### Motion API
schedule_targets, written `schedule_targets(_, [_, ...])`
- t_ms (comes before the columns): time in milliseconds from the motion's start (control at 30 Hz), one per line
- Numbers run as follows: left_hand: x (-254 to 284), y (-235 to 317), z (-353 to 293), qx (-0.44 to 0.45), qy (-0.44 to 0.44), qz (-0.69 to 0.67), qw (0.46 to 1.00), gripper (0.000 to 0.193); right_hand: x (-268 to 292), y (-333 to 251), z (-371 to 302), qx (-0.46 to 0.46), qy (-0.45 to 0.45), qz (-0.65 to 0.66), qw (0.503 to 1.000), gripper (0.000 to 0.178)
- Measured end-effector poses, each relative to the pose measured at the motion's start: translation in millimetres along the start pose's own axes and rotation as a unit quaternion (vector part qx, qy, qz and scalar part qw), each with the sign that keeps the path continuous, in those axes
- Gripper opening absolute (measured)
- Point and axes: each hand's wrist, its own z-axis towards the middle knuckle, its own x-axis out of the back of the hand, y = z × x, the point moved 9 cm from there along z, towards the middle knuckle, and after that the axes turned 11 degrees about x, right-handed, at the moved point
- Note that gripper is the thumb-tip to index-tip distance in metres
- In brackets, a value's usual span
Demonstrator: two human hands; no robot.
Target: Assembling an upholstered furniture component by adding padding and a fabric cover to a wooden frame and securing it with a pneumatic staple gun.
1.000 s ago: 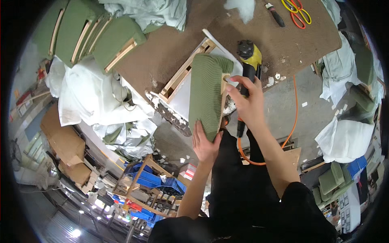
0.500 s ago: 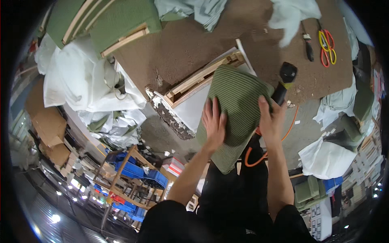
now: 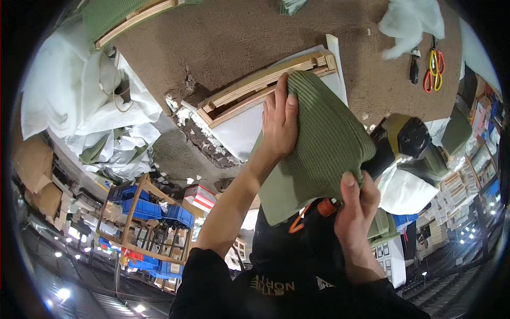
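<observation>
A green ribbed fabric-covered padded panel (image 3: 329, 127) is tilted up in front of me. My left hand (image 3: 280, 125) grips its far left edge, thumb on the fabric and fingers along the side. At the near right corner my right hand (image 3: 356, 204) pinches the fabric edge between thumb and finger. The same hand keeps a black air tool (image 3: 409, 137), which looks like a staple gun, under its grip; its handle is partly hidden. An orange hose (image 3: 299, 220) shows below the panel. Beyond the panel, a wooden frame (image 3: 265, 87) rests on a white board.
The brown work surface (image 3: 212, 48) holds red-and-yellow scissors (image 3: 434, 69), a black-handled tool (image 3: 414, 66) and white wadding (image 3: 411, 26). White wrapping (image 3: 58, 95) hangs at the left. A wooden rack with blue bins (image 3: 141, 207) stands lower left.
The panel has turned and lifted closer. My left hand has moved to its far edge; my right hand has come down to its near right corner, and the air tool has swung right and nearer.
</observation>
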Motion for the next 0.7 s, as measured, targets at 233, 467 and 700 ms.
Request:
schedule_targets(233, [-27,65,-31,-0.112,-0.014,0.066,0.991,0.048,2,23,34,-0.053,0.060,0.097,0.992,0.027])
schedule_targets(467, [-44,118,-31,-0.160,-0.026,0.104,0.981,0.030,5,21,68,-0.086,0.067,0.214,0.971,0.022])
schedule_targets(700, [-39,98,-64,-0.245,-0.063,0.079,0.964,0.027,9,37,17,-0.027,0.032,0.025,0.999,0.028])
